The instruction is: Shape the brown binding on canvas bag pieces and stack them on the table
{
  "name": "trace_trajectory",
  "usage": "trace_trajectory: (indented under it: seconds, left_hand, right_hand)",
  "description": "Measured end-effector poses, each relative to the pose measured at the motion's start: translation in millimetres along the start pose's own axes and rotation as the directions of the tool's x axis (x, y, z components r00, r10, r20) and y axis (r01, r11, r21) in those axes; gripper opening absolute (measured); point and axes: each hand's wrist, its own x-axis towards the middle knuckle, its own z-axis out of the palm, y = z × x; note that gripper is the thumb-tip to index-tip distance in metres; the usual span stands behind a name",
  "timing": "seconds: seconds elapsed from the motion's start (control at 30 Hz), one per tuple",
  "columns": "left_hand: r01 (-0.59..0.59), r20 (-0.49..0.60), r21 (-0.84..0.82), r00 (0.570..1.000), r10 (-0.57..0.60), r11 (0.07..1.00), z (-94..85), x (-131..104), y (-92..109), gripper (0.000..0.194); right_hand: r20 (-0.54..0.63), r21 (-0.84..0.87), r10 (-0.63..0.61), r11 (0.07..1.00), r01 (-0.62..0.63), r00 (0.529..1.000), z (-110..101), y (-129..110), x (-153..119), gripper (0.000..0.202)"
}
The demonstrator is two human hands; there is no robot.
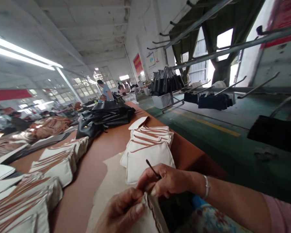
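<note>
1. Head view, low over a brown table (92,174): both hands meet at the bottom edge on one white pouch (149,216) with a brown-trimmed rim.
2. Left hand (121,212) is curled closed on the pouch's near side, thumb pressed on the cloth at the rim.
3. Right hand (167,181) has its fingers pinched together on a thin dark tool (152,169), whose free end sticks up and to the left; its fingertips also touch the pouch's rim. A bracelet (206,187) sits on that wrist.
4. Just beyond the hands lies a stack of white pouches (147,145), overlapped and running away along the table's right edge.
5. Two more rows of white pouches (60,160) lie to the left, well apart from the hands.
6. Farther up the table sits a heap of black bags (104,118).
7. A person in blue (106,90) stands far off past the heap.
8. Right of the table, racks (208,51) hold dark bags over a green floor (208,136).
</note>
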Motion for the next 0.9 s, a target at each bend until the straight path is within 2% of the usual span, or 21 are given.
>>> trace_trajectory:
  seconds: [0.1,0.2,0.27,0.33,0.4,0.47,0.53,0.57,0.63,0.73,0.8,0.83,0.87,0.9]
  left_hand:
    - [-0.038,0.087,0.087,0.996,0.031,0.995,9.1,10,-5,0.028]
    - [-0.037,0.116,0.139,0.993,0.020,0.990,19.0,11,-3,0.029]
    - [-0.033,0.082,0.188,0.996,0.018,0.982,25.4,10,-1,0.032]
    - [-0.010,0.016,0.229,1.000,0.006,0.973,30.8,8,-2,0.033]
    - [0.001,-0.057,0.251,0.998,0.013,0.968,35.3,8,-4,0.031]
    - [-0.013,-0.119,0.249,0.992,0.044,0.968,39.9,9,-8,0.030]
    - [-0.024,-0.171,0.206,0.984,0.060,0.978,45.5,9,-9,0.030]
    - [-0.026,-0.187,0.168,0.981,0.058,0.985,48.7,10,-9,0.030]
    - [-0.010,-0.189,0.091,0.982,0.027,0.996,55.1,10,-8,0.029]
    - [0.036,-0.159,0.070,0.987,-0.025,0.997,62.2,12,-9,0.032]
    - [0.053,-0.149,0.096,0.988,-0.038,0.994,63.7,13,-13,0.032]
    - [0.059,-0.143,0.096,0.989,-0.044,0.994,63.5,13,-15,0.032]
    - [0.067,-0.133,0.085,0.990,-0.055,0.994,62.9,14,-18,0.033]
    - [0.081,-0.116,0.064,0.991,-0.073,0.995,61.9,14,-22,0.034]
  right_hand:
    - [-0.032,0.035,-0.029,0.999,0.030,0.999,3,18,-21,0.037]
    - [-0.078,0.003,-0.011,1.000,0.011,0.997,1,30,-34,0.032]
    - [-0.134,-0.119,-0.030,0.993,0.014,0.990,1,30,-41,0.026]
    - [-0.176,-0.364,-0.109,0.931,0.038,0.978,4,27,-47,0.016]
    - [-0.152,-0.663,-0.234,0.744,0.076,0.960,7,25,-53,0.011]
    - [-0.023,-0.892,-0.360,0.428,0.143,0.933,9,27,-57,0.012]
    - [0.128,-0.976,-0.420,0.109,0.190,0.899,10,31,-61,0.011]
    - [0.177,-0.980,-0.432,0.006,0.199,0.884,10,34,-62,0.010]
    - [0.233,-0.972,-0.467,-0.094,0.214,0.853,11,37,-64,0.012]
    - [0.302,-0.953,-0.498,-0.155,0.260,0.813,12,38,-67,0.019]
    - [0.316,-0.949,-0.510,-0.159,0.274,0.800,13,37,-68,0.024]
    - [0.285,-0.957,-0.523,-0.118,0.263,0.803,14,36,-68,0.024]
    - [0.209,-0.972,-0.549,-0.027,0.233,0.809,14,35,-68,0.023]
    - [0.083,-0.974,-0.557,0.132,0.186,0.827,13,34,-68,0.021]
